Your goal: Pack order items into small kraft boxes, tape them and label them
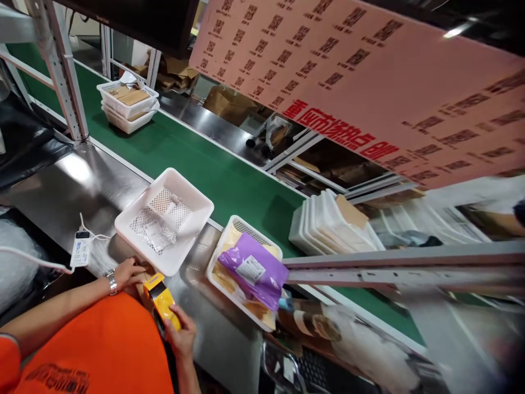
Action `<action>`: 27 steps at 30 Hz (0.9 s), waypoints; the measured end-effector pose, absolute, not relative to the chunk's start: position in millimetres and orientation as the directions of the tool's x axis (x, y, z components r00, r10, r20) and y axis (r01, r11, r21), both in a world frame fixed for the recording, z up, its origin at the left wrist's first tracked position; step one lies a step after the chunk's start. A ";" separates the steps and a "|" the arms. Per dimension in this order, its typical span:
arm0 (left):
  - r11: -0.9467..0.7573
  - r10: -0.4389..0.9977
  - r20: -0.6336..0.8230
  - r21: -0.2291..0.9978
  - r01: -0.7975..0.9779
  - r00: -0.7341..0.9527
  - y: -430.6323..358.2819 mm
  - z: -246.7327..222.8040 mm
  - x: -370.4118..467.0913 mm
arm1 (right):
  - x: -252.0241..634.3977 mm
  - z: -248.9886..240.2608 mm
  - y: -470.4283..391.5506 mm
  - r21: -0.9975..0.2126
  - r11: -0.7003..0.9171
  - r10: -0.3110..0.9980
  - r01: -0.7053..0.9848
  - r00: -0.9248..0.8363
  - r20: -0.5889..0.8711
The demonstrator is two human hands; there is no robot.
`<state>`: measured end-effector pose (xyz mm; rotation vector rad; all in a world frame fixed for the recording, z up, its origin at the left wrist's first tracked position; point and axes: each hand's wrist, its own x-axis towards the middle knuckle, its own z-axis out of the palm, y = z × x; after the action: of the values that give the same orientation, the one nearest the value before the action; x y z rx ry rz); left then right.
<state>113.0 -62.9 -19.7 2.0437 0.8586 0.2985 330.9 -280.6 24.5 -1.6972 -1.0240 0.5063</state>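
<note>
A yellow tape dispenser (164, 306) is held in my right hand (183, 331), its fingers closed round the body. Its front end meets a brown cardboard piece (142, 277), which is mostly hidden by the dispenser and my body. My left hand (128, 272), with a metal watch on the wrist, grips that cardboard at its left side, fingers bent. Just beyond both hands, a white plastic basket (191, 200) holds clear-wrapped items (158, 232). On the right, another white basket (213, 268) carries a purple mailer bag (256, 268) with a white label over yellowish packages.
A green conveyor belt (197, 148) runs behind the steel table (233, 339). On it stand stacked baskets (129, 109) at left and nested baskets (328, 224) at right. A white corded device (81, 248) lies left. A pink code-covered board (328, 82) and metal posts (65, 71) stand around.
</note>
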 end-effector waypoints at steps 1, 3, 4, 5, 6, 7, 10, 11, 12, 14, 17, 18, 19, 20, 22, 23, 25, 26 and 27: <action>-0.376 0.672 -0.106 0.804 0.461 0.733 -61.7 -19.7 111.9 | 328.1 22.9 -274.0 -0.920 -0.072 0.820 0.384 0.549 0.165; -0.361 0.678 -0.132 0.797 0.485 0.723 -61.5 -17.5 111.8 | 320.9 19.2 -259.2 -0.921 -0.038 0.811 0.389 0.551 0.199; -0.349 0.687 -0.151 0.790 0.505 0.711 -62.4 -15.7 112.5 | 317.2 17.2 -252.4 -0.920 -0.027 0.809 0.392 0.549 0.210; -0.335 0.695 -0.169 0.783 0.524 0.698 -63.6 -13.6 113.3 | 313.9 15.0 -247.0 -0.919 -0.024 0.808 0.394 0.549 0.214; -0.319 0.704 -0.185 0.780 0.538 0.685 -64.9 -11.3 113.9 | 311.4 12.7 -243.3 -0.919 -0.028 0.808 0.394 0.550 0.211; -0.298 0.715 -0.195 0.784 0.545 0.672 -65.8 -8.5 114.2 | 310.0 10.3 -241.4 -0.919 -0.034 0.808 0.394 0.551 0.206; -0.153 0.786 -0.226 0.831 0.535 0.576 -66.3 3.0 113.2 | 312.5 2.7 -244.3 -0.921 -0.044 0.810 0.388 0.553 0.195; -0.063 0.811 -0.263 0.849 0.524 0.523 -65.7 7.7 113.0 | 314.8 0.1 -246.6 -0.921 -0.048 0.814 0.386 0.550 0.188; 0.029 0.822 -0.312 0.858 0.512 0.477 -65.0 12.7 113.3 | 317.5 -2.5 -248.9 -0.923 -0.054 0.818 0.381 0.547 0.178; 0.220 0.767 -0.465 0.839 0.498 0.443 -63.5 22.0 115.9 | 322.7 -7.4 -252.7 -0.924 -0.071 0.829 0.376 0.537 0.155; 0.449 0.572 -0.653 0.756 0.477 0.496 -61.9 32.4 124.4 | 328.6 -13.3 -255.1 -0.918 -0.088 0.839 0.386 0.526 0.141; 0.496 0.533 -0.677 0.736 0.462 0.507 -61.5 34.7 127.8 | 329.9 -14.5 -255.0 -0.916 -0.091 0.843 0.391 0.520 0.139; 0.519 0.524 -0.683 0.730 0.446 0.509 -61.3 36.4 130.9 | 330.9 -15.2 -254.4 -0.914 -0.092 0.847 0.396 0.513 0.137; 0.517 0.541 -0.675 0.737 0.435 0.501 -61.0 37.6 133.7 | 331.4 -14.9 -253.2 -0.912 -0.092 0.852 0.399 0.505 0.135; 0.488 0.587 -0.654 0.756 0.436 0.476 -60.1 38.8 137.4 | 331.5 -11.0 -249.2 -0.913 -0.087 0.861 0.399 0.492 0.133; 0.472 0.605 -0.647 0.761 0.445 0.465 -59.1 38.9 138.0 | 331.0 -6.9 -246.9 -0.917 -0.078 0.869 0.392 0.478 0.130; 0.430 0.648 -0.627 0.770 0.472 0.432 -55.6 38.4 136.9 | 330.0 5.8 -243.0 -0.932 -0.059 0.898 0.359 0.426 0.107; 0.404 0.676 -0.612 0.774 0.488 0.410 -52.9 37.7 135.4 | 329.8 14.0 -242.2 -0.939 -0.058 0.915 0.339 0.395 0.086; 0.379 0.708 -0.594 0.776 0.504 0.383 -49.8 36.9 133.6 | 329.9 22.9 -242.5 -0.943 -0.070 0.930 0.325 0.363 0.056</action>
<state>133.6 -49.8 36.9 1.2666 1.2618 0.1879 329.9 -242.5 22.9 -1.6111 -1.1482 0.7471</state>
